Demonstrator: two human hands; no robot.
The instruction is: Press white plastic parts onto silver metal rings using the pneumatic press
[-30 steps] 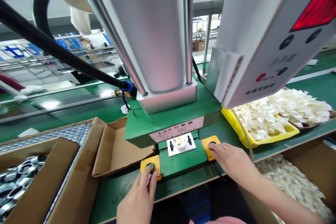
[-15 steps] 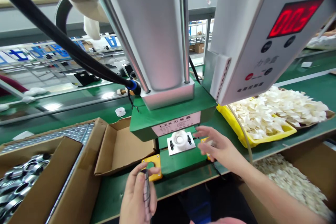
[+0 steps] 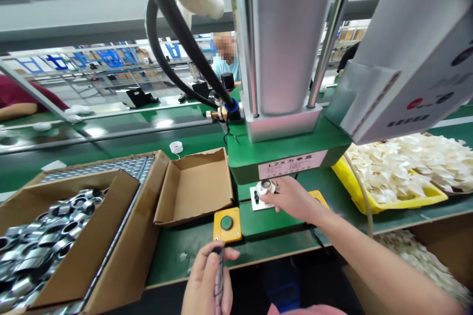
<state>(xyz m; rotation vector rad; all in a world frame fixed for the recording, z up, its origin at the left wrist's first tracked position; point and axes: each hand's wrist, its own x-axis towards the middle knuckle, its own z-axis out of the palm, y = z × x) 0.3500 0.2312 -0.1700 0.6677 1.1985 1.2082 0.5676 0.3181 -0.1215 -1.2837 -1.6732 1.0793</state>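
A green press machine (image 3: 288, 140) stands in the middle, with a metal plate (image 3: 255, 200) under its head. On that plate is a white round fixture (image 3: 266, 186), with a dark metallic centre. My right hand (image 3: 291, 198) reaches under the press, its fingers closed at the fixture's right side; what they pinch is too small to make out. Near the table's front edge, my left hand (image 3: 209, 278) is wrapped round a stack of metal rings (image 3: 219, 280). A yellow button box (image 3: 226, 225) with a green button lies just beyond that hand.
Loose metal rings fill a cardboard box (image 3: 121, 192) at left, beside an open shallow carton (image 3: 195, 184). White pieces fill a yellow tray (image 3: 391, 206) at right. A second yellow button box (image 3: 318, 199) is behind my right wrist. Hoses hang beside the press. People work beyond.
My right hand has moved left from open space onto the white fixture, and its fingers have closed. The fixture's centre now looks dark. The camera view has shifted; my left hand still holds the stack.
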